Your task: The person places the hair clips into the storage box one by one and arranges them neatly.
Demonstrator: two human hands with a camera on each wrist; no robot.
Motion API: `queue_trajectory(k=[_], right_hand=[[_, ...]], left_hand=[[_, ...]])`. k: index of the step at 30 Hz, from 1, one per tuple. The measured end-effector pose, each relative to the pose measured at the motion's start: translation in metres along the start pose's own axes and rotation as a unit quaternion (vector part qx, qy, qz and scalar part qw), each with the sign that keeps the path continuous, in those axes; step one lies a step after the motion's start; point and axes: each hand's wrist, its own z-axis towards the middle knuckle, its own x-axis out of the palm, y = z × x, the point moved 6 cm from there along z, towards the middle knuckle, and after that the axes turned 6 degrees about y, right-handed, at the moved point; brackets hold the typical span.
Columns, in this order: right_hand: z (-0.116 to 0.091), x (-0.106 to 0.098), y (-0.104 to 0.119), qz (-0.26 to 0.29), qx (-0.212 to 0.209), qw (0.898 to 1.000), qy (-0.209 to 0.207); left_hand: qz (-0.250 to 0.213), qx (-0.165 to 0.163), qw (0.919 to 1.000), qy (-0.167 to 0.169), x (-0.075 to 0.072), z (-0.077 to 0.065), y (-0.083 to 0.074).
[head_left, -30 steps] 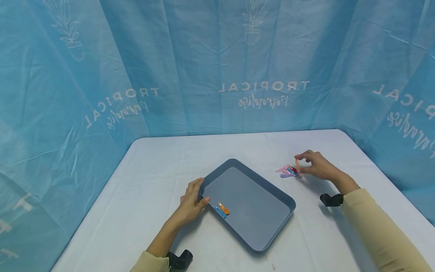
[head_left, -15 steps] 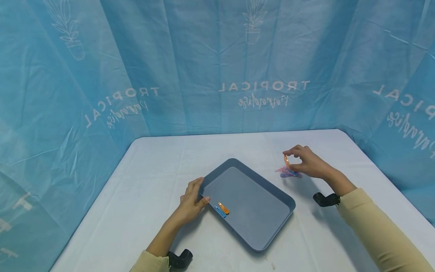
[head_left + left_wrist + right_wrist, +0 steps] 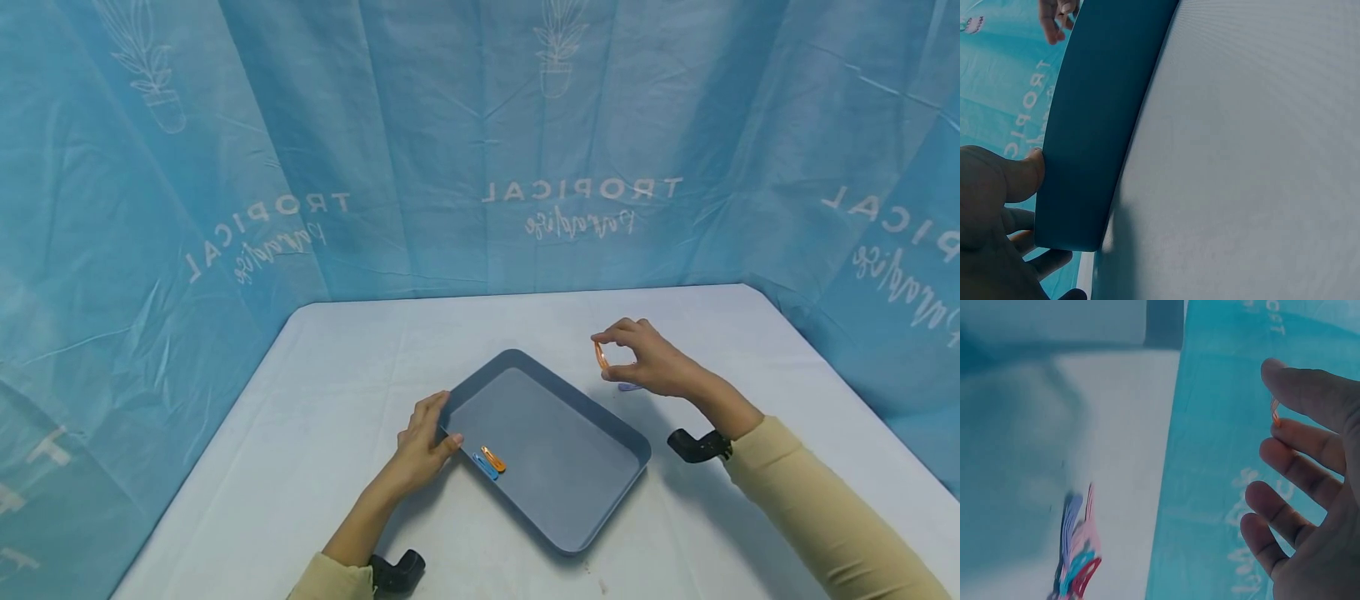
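My right hand (image 3: 648, 360) pinches an orange hair clip (image 3: 601, 356) between thumb and index finger, above the table just right of the tray. The same clip (image 3: 1275, 412) shows in the right wrist view. My left hand (image 3: 423, 446) holds the grey-blue tray (image 3: 555, 450) at its left corner, thumb over the rim and fingers along the far side. In the left wrist view, the thumb (image 3: 1025, 175) touches the tray's outer wall (image 3: 1094, 131). Inside the tray, near that corner, lie a blue hair clip (image 3: 485, 467) and an orange-yellow hair clip (image 3: 493, 459) side by side.
A small pile of hair clips (image 3: 1082, 550), purple, pink, blue and red, lies on the white table (image 3: 360, 358). In the head view the right hand mostly hides this pile. A blue printed curtain (image 3: 435, 150) stands behind the table and at its sides.
My right hand has lifted the orange hair clip off the pile and carried it left toward the tray. The left hand and the tray have stayed in place.
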Motion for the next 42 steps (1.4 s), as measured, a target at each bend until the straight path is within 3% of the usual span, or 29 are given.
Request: queue_trajectory(k=[13,24,42], right_hand=[[0.008,0.024,0.044,0.002,-0.055,0.998,0.019],[0.019,0.052,0.069,0.004,-0.103,0.994,0.028],[0.033,0.095,0.095,-0.002,-0.117,0.988,0.098]], left_hand=[[-0.007,0.001,1.0,0.0,0.0,0.0,0.0],[-0.009,0.002,1.0,0.001,0.0,-0.001,-0.001],[-0.02,-0.008,0.9998,0.004,0.0,-0.001,-0.001]])
